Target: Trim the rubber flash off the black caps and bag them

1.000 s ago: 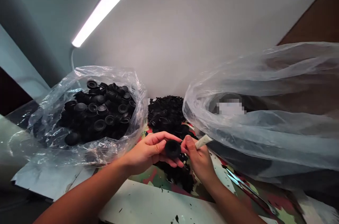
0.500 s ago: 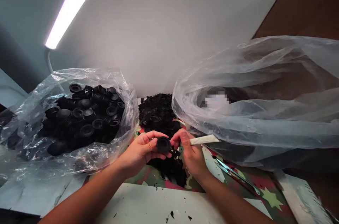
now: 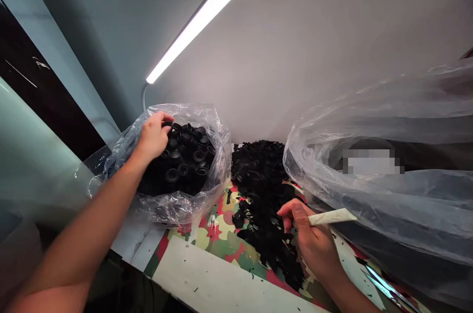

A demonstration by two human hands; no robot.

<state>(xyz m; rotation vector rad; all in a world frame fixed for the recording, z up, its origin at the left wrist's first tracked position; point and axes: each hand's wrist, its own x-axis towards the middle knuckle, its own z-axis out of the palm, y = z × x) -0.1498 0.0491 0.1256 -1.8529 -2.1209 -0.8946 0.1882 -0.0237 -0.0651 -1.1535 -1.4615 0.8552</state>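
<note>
My left hand (image 3: 155, 135) reaches over the open clear bag (image 3: 172, 204) on the left. Its fingers are closed around a black ribbed rubber part (image 3: 168, 125) at the top of the heap. Many similar round black ribbed parts (image 3: 183, 170) fill that bag. On the right, my right hand (image 3: 312, 234) is closed on a flat, pale wrapped handle (image 3: 332, 216) pointing right. Whatever extends from the handle's other end is hidden by the fingers. Beneath and beside this hand lie black rubber scraps (image 3: 273, 244).
A larger translucent bag (image 3: 369, 194) spreads over the right side. Scissors (image 3: 388, 288) lie at the lower right. More black scraps (image 3: 258, 160) are piled against the wall. A white board (image 3: 221, 278) runs along the front edge, and a lamp (image 3: 207, 22) shines above.
My left hand has gone from the middle, where it held a black part, to the left bag. My right hand keeps the pale handle. The view has swung left.
</note>
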